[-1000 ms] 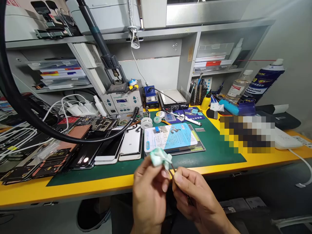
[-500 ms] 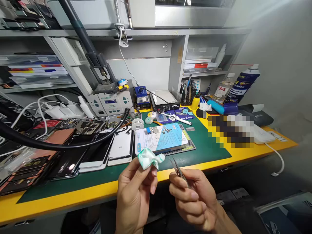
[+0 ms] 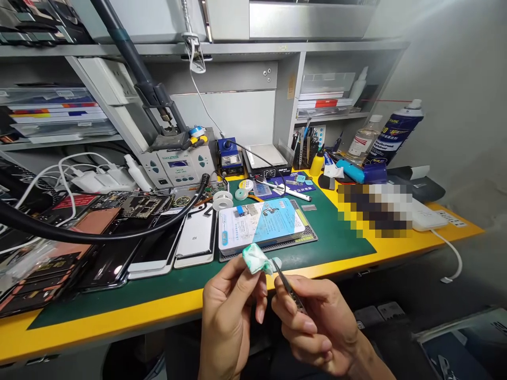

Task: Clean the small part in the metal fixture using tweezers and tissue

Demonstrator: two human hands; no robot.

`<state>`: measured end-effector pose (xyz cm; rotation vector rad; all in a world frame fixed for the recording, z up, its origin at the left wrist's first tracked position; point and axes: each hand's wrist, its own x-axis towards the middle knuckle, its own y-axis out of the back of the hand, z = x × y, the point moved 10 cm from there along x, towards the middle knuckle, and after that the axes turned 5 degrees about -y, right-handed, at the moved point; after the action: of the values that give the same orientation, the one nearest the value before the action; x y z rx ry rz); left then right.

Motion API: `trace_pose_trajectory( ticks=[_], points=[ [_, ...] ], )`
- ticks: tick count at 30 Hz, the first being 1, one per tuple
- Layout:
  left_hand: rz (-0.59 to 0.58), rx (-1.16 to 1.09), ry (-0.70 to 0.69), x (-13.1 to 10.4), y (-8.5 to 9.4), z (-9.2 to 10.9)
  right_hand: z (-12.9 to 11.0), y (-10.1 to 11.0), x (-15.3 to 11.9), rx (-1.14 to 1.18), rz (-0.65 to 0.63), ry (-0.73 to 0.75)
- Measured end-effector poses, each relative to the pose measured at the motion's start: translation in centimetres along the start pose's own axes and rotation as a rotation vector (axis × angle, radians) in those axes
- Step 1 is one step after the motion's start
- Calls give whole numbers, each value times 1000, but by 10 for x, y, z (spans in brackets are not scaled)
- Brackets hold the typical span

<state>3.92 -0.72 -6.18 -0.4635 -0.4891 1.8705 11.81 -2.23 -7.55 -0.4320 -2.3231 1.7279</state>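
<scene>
A crumpled white and green wipe point(image 3: 255, 258) is pinched between the thumb and fingers of my left hand point(image 3: 232, 311). Metal tweezers point(image 3: 290, 292) are held in my right hand point(image 3: 317, 322), pointing up and to the left. Their tips touch the right end of the wipe, where a small flap sticks out; whether they grip it I cannot tell. Both hands are in front of the bench's yellow edge. Just beyond them lies a white and blue box point(image 3: 261, 224) on a perforated metal plate, with a small blue and silver part point(image 3: 246, 210) on top.
Several phones and opened phone parts point(image 3: 194, 237) lie on the green mat point(image 3: 336, 232) at the left. A black hose point(image 3: 130, 236) arches over them. Behind stand a grey soldering station point(image 3: 180, 166) and solder spool point(image 3: 222, 200). Bottles and a spray can point(image 3: 400, 132) stand at the back right.
My left hand has moved right with the wipe, closing the gap to the tweezers. The tweezer tips now touch the wipe; before, they were apart from it.
</scene>
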Motion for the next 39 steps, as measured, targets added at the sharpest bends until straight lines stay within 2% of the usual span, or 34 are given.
trace_pose_trajectory(
  ticks=[5,9,16,22,26,31,36,39],
  points=[
    [3,-6,26,-4,-3,-3,-9,6,-3,-224,222,113],
    [-10,-116,70,-4,-1,-8,-14,8,-8,-370,307,182],
    [-63,-176,129,-7,0,-12,-40,10,-22,-551,468,436],
    [-80,-128,160,-10,-2,-22,-39,10,-17,-606,534,370],
    [-59,-84,149,-12,0,-22,-50,9,-22,-652,625,436],
    [-42,-52,107,-20,3,-12,-59,17,-31,-758,744,521],
    [135,80,26,-22,18,-4,-58,20,-30,-733,741,514],
    [148,40,47,-21,20,-7,-56,16,-26,-656,702,477]
  ],
)
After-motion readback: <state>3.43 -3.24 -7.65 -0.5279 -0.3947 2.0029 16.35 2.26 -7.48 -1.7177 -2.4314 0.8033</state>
